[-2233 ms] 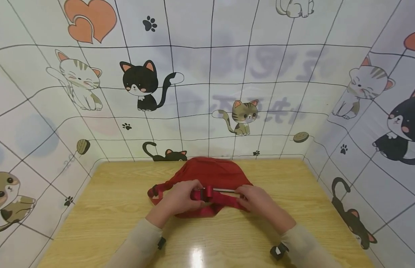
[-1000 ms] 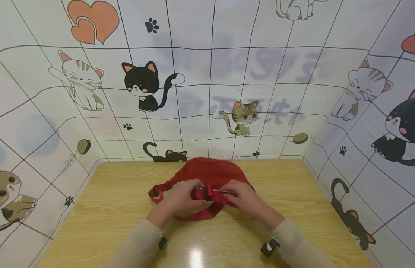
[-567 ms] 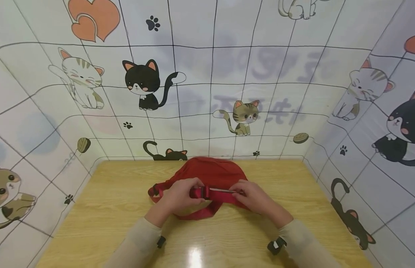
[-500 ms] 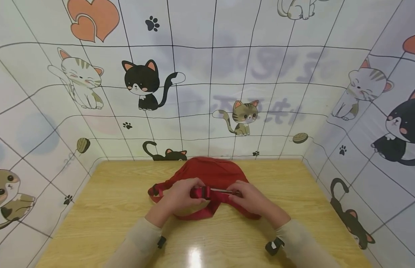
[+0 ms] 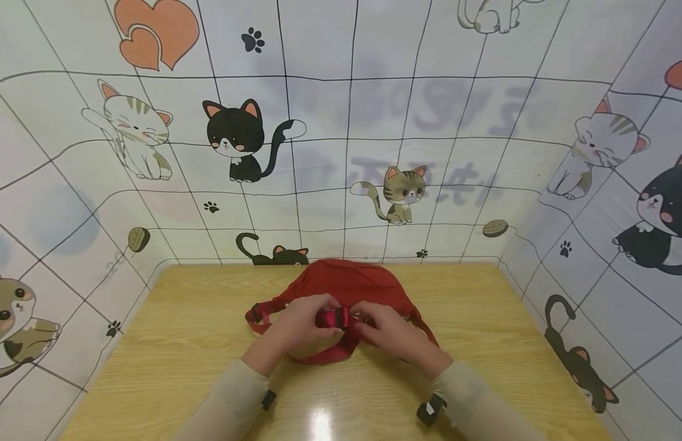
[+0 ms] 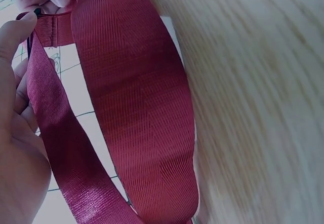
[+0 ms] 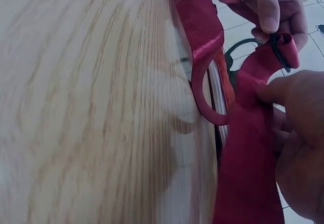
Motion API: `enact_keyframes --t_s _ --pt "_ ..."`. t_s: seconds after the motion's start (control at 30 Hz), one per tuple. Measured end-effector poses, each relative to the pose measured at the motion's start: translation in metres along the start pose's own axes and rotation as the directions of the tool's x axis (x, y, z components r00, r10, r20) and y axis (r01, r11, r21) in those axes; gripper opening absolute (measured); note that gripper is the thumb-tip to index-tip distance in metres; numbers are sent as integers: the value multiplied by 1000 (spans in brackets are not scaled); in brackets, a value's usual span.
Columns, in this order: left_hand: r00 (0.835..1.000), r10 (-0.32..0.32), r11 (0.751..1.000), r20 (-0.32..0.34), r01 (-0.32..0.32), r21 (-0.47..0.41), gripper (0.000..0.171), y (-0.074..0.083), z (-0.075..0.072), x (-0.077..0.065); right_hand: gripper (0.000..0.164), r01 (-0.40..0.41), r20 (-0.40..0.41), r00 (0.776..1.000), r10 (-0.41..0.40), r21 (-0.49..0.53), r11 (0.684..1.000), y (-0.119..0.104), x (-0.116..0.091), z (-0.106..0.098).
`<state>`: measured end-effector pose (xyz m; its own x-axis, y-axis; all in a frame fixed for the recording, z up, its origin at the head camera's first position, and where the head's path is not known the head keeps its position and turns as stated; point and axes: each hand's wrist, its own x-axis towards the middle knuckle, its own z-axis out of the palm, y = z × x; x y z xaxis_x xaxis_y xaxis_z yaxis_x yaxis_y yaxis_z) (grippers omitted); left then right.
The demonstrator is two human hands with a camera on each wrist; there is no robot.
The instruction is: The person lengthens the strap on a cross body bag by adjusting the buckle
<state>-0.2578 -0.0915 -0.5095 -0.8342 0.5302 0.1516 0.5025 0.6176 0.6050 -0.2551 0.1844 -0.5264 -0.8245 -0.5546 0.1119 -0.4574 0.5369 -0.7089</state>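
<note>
Gripping a red strap (image 7: 248,148) at one dark buckle (image 5: 338,318)
Holding the buckle with the fingers of the left hand (image 5: 302,323), pinching the strap just beside it with those of the right hand (image 5: 395,332). Showing one red bag (image 5: 352,285) on the tabletop (image 5: 198,331) just beyond both hands' fingers, with contents hidden.

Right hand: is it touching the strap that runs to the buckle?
Touching: the right wrist view shows the right hand with its thumb tip on that strap.
</note>
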Motion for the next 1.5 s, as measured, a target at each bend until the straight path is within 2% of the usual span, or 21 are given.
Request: enact_keyframes --t_s 0.23,0.33,0.47,0.63,0.83,1.13,1.23,1.33,1.5 --pt "997 47 999 -55 -46 18 40 -4 -3 -3 30 102 -119 986 -117 -122 987 8 -7 -9" --pt "992 87 996 -88 -84 32 40 -7 -6 -5 31 139 -140 977 -163 -168 976 14 -12 -17" --pt "993 99 995 -68 -96 41 39 -9 -6 -5 29 176 -121 972 -203 -206 963 20 -16 -25" --pt "994 97 995 -50 -96 24 39 -7 -6 -5 25 160 -65 983 -175 -184 970 18 -16 -26" --pt "993 111 994 -47 -111 -4 41 -2 -4 -4 37 70 4 998 -70 -27 997 9 -9 -15" --pt "996 82 994 -28 -84 -66 39 2 0 -3 48 86 61 993 -97 153 984 -10 4 -7" --pt "997 79 993 -24 -80 -83 40 1 1 -2 52 113 38 992 -120 141 984 -14 6 -5" --pt "997 80 990 -11 -80 -112 40 0 1 -2 51 161 -16 987 -160 81 984 -14 5 -2" --pt "997 75 983 15 -72 -169 23 -4 -5 -6 53 212 -81 974 -211 5 977 -13 -1 -3"
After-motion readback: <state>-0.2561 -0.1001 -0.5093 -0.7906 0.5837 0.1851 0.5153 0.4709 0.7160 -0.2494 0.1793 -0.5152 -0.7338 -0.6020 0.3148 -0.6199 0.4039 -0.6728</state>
